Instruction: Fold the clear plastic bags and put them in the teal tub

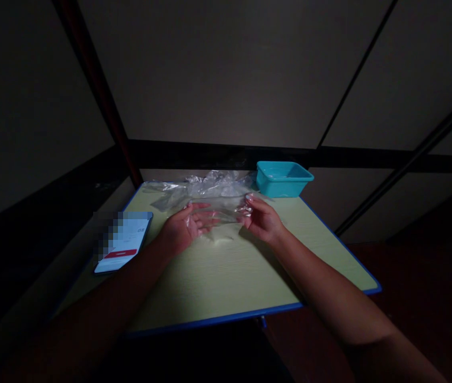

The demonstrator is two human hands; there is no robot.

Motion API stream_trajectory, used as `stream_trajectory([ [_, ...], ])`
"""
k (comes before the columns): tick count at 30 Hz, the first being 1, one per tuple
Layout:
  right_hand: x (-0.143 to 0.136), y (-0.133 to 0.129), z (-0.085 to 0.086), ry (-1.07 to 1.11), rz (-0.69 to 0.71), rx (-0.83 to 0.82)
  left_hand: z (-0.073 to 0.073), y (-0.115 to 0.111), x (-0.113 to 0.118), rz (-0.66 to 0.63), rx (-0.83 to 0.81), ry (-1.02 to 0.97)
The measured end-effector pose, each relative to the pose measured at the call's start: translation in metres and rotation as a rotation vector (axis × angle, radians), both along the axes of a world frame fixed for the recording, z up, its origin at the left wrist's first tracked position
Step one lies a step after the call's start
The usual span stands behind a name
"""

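Between my two hands a clear plastic bag (226, 205) is stretched sideways, a little above the table. My left hand (183, 226) holds its left end, thumb on top and the other fingers beneath, seen partly through the film. At the right end my right hand (261, 218) pinches the bag between thumb and fingers. Behind it lies a crumpled heap of clear plastic (218, 183) along the table's far edge. Whether the heap and the held bag are joined, I cannot tell.
A small pale-yellow table (226, 282) with a blue edge stands against a panelled wall. On its back right corner sits a turquoise plastic basket (284, 187). At the left lies a phone (125, 247) with its screen lit. The room is dim.
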State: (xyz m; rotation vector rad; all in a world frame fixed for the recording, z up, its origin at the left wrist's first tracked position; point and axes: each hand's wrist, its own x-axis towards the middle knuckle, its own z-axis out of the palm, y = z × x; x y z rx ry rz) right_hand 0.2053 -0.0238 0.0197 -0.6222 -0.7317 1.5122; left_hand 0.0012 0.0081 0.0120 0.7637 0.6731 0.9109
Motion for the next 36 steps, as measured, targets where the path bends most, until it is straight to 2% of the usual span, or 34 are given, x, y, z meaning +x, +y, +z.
stream_trajectory([
  [11,-0.01,-0.005,-0.002,-0.05,0.099,0.02,-0.003,0.003,-0.001,0.013,-0.003,-0.044],
  [18,-0.004,-0.001,-0.004,-0.081,0.01,-0.025,0.0,0.001,-0.002,-0.027,-0.013,-0.021],
  [24,-0.01,-0.004,-0.01,-0.171,0.164,-0.01,0.006,-0.002,-0.001,-0.061,-0.024,-0.063],
  [27,-0.013,-0.005,-0.013,-0.193,0.192,0.029,0.006,-0.004,0.0,-0.089,-0.003,-0.099],
  [30,-0.012,-0.002,-0.016,-0.204,0.136,0.015,0.005,-0.005,0.001,-0.116,0.025,-0.107],
  [36,-0.008,0.008,-0.023,-0.279,-0.094,-0.074,-0.001,-0.003,-0.001,-0.152,0.081,-0.109],
])
